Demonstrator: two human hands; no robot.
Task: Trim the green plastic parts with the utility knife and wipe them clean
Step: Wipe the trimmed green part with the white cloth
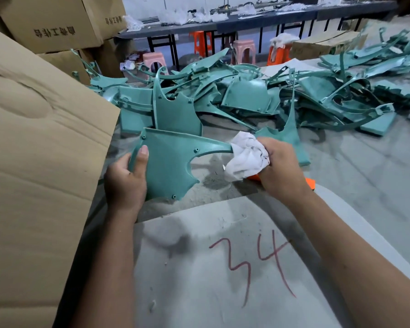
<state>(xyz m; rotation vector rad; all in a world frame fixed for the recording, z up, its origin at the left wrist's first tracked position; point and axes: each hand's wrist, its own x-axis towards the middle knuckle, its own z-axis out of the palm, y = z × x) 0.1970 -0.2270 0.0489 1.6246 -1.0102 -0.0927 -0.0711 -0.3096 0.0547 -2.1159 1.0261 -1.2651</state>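
over grey floor, left hand gripping green part, right hand clutching white rag

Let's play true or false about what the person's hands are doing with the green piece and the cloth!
1. The left hand holds a green plastic part. True.
2. The right hand holds a sponge. False: it grips a crumpled white cloth.
3. The cloth touches the part's thin pointed end. True.
4. The pile of green parts behind is neatly stacked in a box. False: they lie jumbled in a loose heap.
5. A red number 34 is written on the grey surface below the arms. True.
6. The stools at the back are blue. False: they are pink and orange.
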